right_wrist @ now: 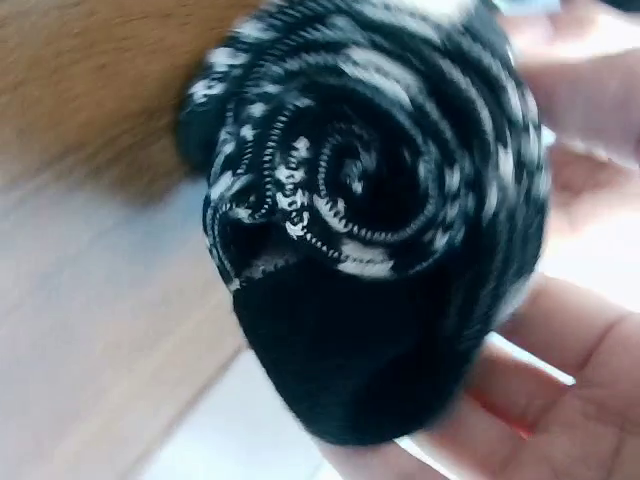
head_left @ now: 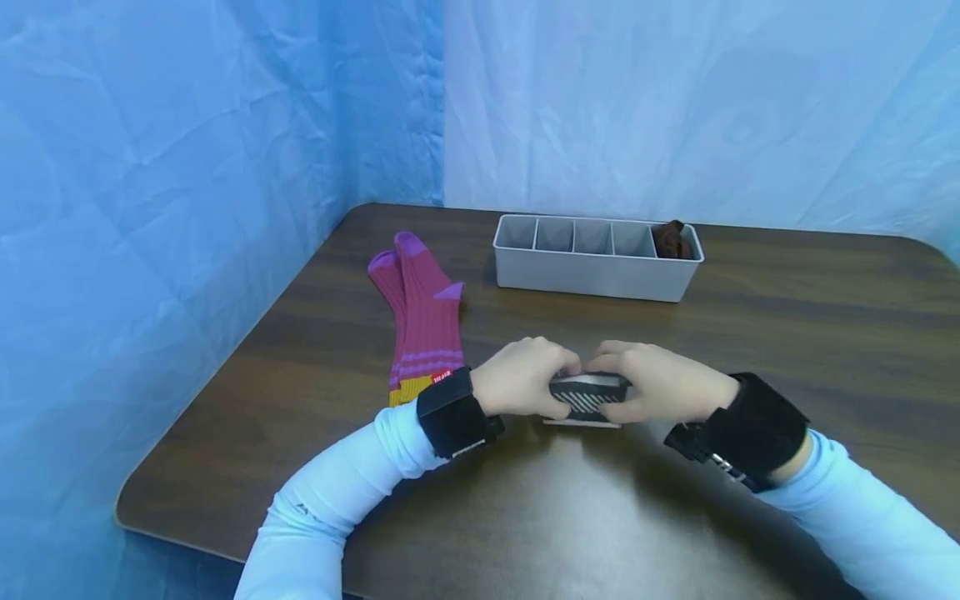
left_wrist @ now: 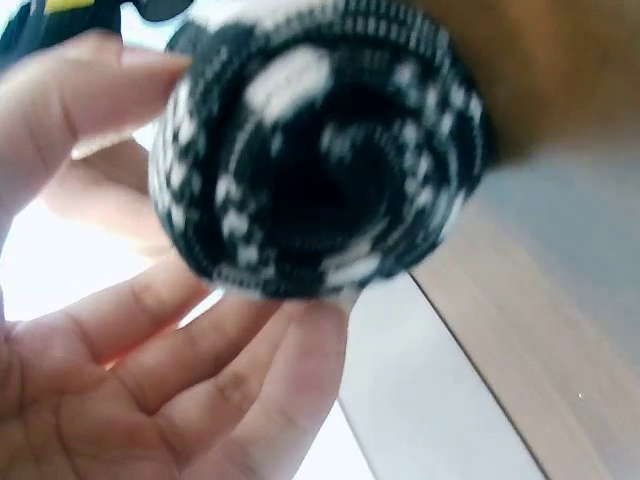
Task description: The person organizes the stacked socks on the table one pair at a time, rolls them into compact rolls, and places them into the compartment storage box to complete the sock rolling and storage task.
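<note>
Both hands hold a rolled-up pair of black-and-white socks (head_left: 588, 400) just above the table, in the middle of the head view. My left hand (head_left: 525, 377) grips the left end of the roll, thumb on the near side and fingers beyond. From the other end, my right hand (head_left: 662, 383) grips it the same way. The left wrist view shows the roll's end as a round spiral (left_wrist: 225, 190) between thumb and fingers. In the right wrist view a plain black part (right_wrist: 350, 350) of the sock hangs below the spiral.
A pair of maroon socks (head_left: 431, 325) with purple and yellow bands lies flat on the dark wooden table (head_left: 300, 400), left of the hands. Behind stands a grey divided box (head_left: 585, 273), with a brown fabric bundle (head_left: 670, 242) in its rightmost compartment. Blue sheeting (head_left: 225, 167) hangs around the table.
</note>
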{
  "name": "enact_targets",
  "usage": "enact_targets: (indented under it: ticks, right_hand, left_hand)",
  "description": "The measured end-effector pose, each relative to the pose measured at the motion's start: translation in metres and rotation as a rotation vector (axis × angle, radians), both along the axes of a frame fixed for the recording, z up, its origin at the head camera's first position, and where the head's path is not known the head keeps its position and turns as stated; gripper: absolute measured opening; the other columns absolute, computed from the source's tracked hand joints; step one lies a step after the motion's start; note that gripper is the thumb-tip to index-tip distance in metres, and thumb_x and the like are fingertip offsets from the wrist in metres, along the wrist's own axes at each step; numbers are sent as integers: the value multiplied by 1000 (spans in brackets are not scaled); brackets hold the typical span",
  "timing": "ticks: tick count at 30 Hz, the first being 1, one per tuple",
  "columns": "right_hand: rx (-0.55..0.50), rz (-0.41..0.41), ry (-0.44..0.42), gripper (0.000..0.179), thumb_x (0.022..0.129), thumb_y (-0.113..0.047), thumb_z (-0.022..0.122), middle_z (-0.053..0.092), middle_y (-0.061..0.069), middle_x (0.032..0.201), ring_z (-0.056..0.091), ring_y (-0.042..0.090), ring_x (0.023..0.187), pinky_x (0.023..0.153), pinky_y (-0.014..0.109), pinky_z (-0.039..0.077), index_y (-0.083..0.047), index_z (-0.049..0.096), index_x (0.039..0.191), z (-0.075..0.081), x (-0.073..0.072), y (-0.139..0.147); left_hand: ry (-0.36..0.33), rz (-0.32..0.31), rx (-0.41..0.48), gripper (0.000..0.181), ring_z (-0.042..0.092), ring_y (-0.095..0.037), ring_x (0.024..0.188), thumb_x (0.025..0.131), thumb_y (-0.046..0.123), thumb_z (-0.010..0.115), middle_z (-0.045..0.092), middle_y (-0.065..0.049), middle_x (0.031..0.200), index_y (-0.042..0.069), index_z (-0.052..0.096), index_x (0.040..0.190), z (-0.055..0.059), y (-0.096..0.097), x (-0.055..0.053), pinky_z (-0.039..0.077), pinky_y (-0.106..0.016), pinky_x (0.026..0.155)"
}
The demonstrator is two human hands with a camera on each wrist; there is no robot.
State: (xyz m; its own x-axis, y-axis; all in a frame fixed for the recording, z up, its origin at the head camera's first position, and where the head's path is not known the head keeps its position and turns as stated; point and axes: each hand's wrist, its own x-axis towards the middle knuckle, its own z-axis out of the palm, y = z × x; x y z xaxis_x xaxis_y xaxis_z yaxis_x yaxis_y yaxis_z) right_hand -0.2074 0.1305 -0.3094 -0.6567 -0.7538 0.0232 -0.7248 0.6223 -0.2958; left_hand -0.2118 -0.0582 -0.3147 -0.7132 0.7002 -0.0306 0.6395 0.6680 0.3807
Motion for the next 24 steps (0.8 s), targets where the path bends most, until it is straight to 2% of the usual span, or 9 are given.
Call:
enact_targets:
  ticks: [3, 5, 8, 11, 14, 16, 19, 21, 24]
  right_hand:
    - [32, -23, 189, 45, 67, -28, 69, 53, 2, 99, 51, 9, 82, 68, 24, 47, -7, 57, 105, -2, 13, -5]
    - [47, -33, 305, 54, 63, -33, 71, 54, 6, 98, 53, 13, 83, 68, 26, 48, -4, 55, 106, -7, 20, -9]
    - [83, -37, 415, 62, 59, -37, 74, 54, 9, 93, 53, 16, 79, 64, 27, 49, 0, 53, 103, -14, 26, -15]
    - [126, -47, 448, 56, 57, -31, 76, 53, 8, 83, 51, 15, 69, 59, 25, 48, 1, 52, 96, -19, 24, -19]
    - [138, -70, 352, 49, 58, -23, 77, 55, 7, 81, 52, 14, 67, 61, 28, 49, 0, 53, 95, -17, 16, -20]
    - [125, -82, 241, 48, 59, -20, 76, 57, 6, 83, 54, 13, 69, 64, 29, 49, -1, 54, 97, -14, 8, -19]
    - [82, -79, 98, 43, 60, -18, 74, 59, 2, 82, 52, 10, 68, 65, 28, 47, -4, 56, 97, -10, -6, -16]
    - [54, -58, 34, 40, 61, -18, 73, 58, -3, 79, 50, 7, 66, 62, 24, 43, -6, 57, 96, -9, -16, -14]
    - [18, -44, -52, 39, 62, -20, 72, 58, -5, 78, 47, 5, 65, 59, 20, 40, -7, 58, 97, -9, -29, -10]
  left_hand:
    - [-93, -13, 4, 24, 52, -5, 70, 68, 20, 68, 60, 6, 80, 14, 60, 90, 2, -2, -12, 41, -15, 60]
    - [-128, -34, -1, 23, 53, -6, 73, 68, 19, 68, 60, 5, 82, 13, 61, 89, 3, -2, -19, 41, -15, 62]
    - [-164, -58, -10, 22, 53, -7, 76, 69, 19, 68, 60, 3, 84, 11, 61, 89, 4, -1, -28, 42, -16, 64]
    - [-184, -60, -9, 24, 53, -8, 77, 70, 19, 67, 60, 1, 86, 10, 61, 91, 4, 0, -32, 43, -16, 64]
    - [-169, -31, 27, 26, 53, -8, 80, 72, 19, 66, 61, 2, 89, 11, 60, 96, 4, -1, -28, 43, -16, 67]
    - [-77, -10, 44, 28, 52, -7, 81, 73, 21, 65, 60, 3, 92, 12, 59, 99, 4, -2, -21, 43, -16, 70]
    - [141, 8, 28, 31, 52, -7, 84, 74, 24, 64, 58, 3, 96, 13, 57, 102, 2, -3, -5, 44, -17, 72]
    - [311, 10, -42, 34, 52, -8, 86, 73, 27, 64, 57, 2, 99, 13, 57, 103, 0, -2, 3, 45, -18, 73]
    - [458, 4, -152, 41, 51, -10, 92, 72, 29, 66, 55, 0, 104, 12, 54, 107, -5, 3, 9, 45, -21, 76]
